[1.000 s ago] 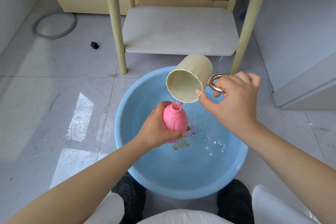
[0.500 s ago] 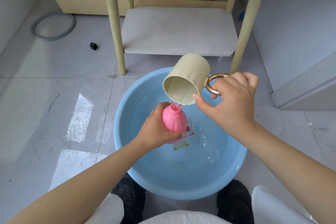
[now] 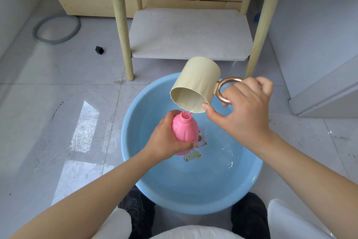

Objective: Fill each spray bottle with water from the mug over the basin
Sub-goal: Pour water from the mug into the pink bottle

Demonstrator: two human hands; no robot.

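My left hand (image 3: 164, 140) grips a pink spray bottle (image 3: 185, 131) with no cap, held upright over the blue basin (image 3: 193, 196). My right hand (image 3: 246, 110) holds a cream mug (image 3: 197, 81) by its copper ring handle (image 3: 224, 89), thumb against the rim. The mug is tipped far over, its mouth facing down and left just above the bottle's neck. Water runs from the rim onto the bottle's opening and splashes there. The basin holds water, with a cartoon picture on its bottom.
A wooden-legged table with a low grey shelf (image 3: 189, 33) stands just behind the basin. A grey ring (image 3: 56, 30) and a small black cube (image 3: 99, 50) lie on the tiled floor at the left. My dark shoes (image 3: 139, 213) flank the basin's near edge.
The mug has tipped further, its bottom lifting, and shifted slightly left. Water keeps running onto the bottle's neck. My left hand and the bottle have stayed nearly still.
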